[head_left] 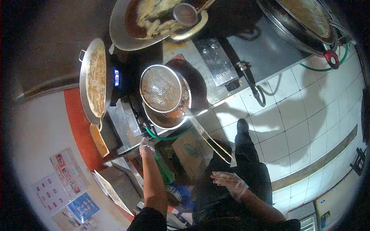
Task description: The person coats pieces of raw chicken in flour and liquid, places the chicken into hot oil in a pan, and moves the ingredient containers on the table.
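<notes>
My left hand (147, 148), in a clear glove, is at the front edge of a small stove (129, 125), beside the green hose (169, 138). Its fingers look pressed together at the stove's front, and what they hold is hidden. In front of my body, my right hand (230, 182), also gloved, is empty with its fingers apart. A round strainer (160, 87) rests over a metal bowl (162, 120) with reddish-brown residue; its long handle (210, 139) points toward me. Left of these, a wide pan (95, 82) of bubbling oil sits by a blue flame (116, 77).
A large wok (117, 29) holds dark oil, pale food and a ladle (185, 14). At the upper right are stacked pans (293, 38) with a mesh strainer (308, 17). A Rinnai stove (216, 63) is at the centre, and a container (113, 192) stands lower left.
</notes>
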`<state>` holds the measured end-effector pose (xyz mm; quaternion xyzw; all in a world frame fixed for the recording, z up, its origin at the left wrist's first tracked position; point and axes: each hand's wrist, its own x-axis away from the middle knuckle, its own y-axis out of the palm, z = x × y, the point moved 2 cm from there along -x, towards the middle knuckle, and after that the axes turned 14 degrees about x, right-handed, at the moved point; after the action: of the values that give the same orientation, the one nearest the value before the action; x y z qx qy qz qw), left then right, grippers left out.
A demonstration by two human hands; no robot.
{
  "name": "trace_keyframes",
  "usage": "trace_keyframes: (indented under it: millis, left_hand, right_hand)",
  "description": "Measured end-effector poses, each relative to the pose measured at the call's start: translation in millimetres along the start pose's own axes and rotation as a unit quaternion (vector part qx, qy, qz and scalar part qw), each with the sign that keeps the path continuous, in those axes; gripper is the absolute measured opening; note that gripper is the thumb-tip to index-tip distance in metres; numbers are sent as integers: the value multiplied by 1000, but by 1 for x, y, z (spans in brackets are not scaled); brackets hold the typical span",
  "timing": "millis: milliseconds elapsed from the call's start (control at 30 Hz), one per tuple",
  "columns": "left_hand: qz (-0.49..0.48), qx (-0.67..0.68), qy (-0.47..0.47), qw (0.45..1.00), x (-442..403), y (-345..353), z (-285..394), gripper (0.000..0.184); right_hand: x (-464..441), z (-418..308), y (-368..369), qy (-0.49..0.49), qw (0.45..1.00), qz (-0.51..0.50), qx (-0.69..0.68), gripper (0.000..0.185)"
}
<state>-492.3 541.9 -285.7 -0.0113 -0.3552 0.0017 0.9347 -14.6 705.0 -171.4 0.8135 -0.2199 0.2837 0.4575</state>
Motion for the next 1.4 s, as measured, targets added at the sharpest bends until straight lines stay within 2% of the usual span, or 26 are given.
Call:
trace_keyframes:
  millis: [67,167,233,400,433,533,600,633,667,733,800,833,867,900,967,1000,1067,1100,1167,1200,1233,1300,1333,1367,1400]
  left_hand:
    - [-1,7,-1,1000,-1,-2,0,27]
    - [-7,21,-4,1000,-3,-5,-1,26]
    - [-13,32,-9,999,-3,-7,-2,25]
    - [-45,97,-29,994,0,-10,-8,23]
    - [-75,126,-39,988,-1,-14,-10,23]
    - [-350,205,-84,910,-7,-31,-19,22]
    - [-216,227,-49,948,70,2,-2,20]
    - [-72,235,-29,969,97,6,6,18]
    - [-72,222,-37,972,109,6,10,26]
    - [-62,240,-8,969,153,7,24,31]
    - [-62,208,40,975,233,17,57,43]
    - [-66,183,68,979,275,16,77,48]
    - [-113,189,103,970,299,4,90,50]
    - [-102,185,100,972,315,-8,105,56]
    - [-155,203,176,951,341,-48,126,52]
    - [-134,231,195,944,352,-70,138,52]
    - [-114,114,383,910,378,-111,169,44]
    - [-45,34,429,902,385,-138,181,36]
    - [17,47,461,886,380,-193,179,36]
    - [62,42,503,861,377,-218,175,37]
    - [74,56,504,859,378,-241,172,37]
    - [157,44,535,829,383,-284,167,36]
    - [186,32,544,818,382,-307,159,37]
    - [193,40,540,818,382,-323,153,37]
    - [230,51,526,817,381,-340,146,38]
  right_hand:
    - [-1,-3,-1,36,999,8,9,45]
    - [-1,-3,-4,24,998,-10,58,44]
    - [4,1,-3,-8,997,-14,-73,46]
    - [0,-6,2,-27,997,-44,-51,47]
    - [2,-10,5,-34,997,-57,-31,47]
    - [11,-29,20,-71,992,-87,50,47]
    - [16,-39,29,-100,983,-109,107,47]
    - [19,-47,35,-118,975,-124,138,46]
    - [29,-70,51,-42,987,-146,52,51]
    - [18,-49,48,-78,977,-185,68,55]
    - [33,-96,93,24,981,-149,119,65]
    - [19,-81,87,22,981,-184,49,65]
    - [16,-85,100,24,979,-192,71,64]
    - [16,-93,123,34,978,-176,108,63]
    - [12,-104,162,57,965,-182,180,62]
    - [7,-107,178,48,962,-204,176,60]
    - [-4,-112,211,30,957,-244,157,57]
    - [-8,-110,232,39,949,-255,183,57]
    - [-17,-105,277,2,927,-277,251,55]
    - [-24,-100,305,-33,881,-289,372,56]
    - [-30,-91,333,-29,873,-295,388,56]
    - [-45,-70,374,23,890,-188,416,55]
    - [-60,-54,388,55,905,-199,372,55]
    - [-58,-41,418,25,872,-185,453,53]
    - [-68,-26,436,32,874,-169,455,53]
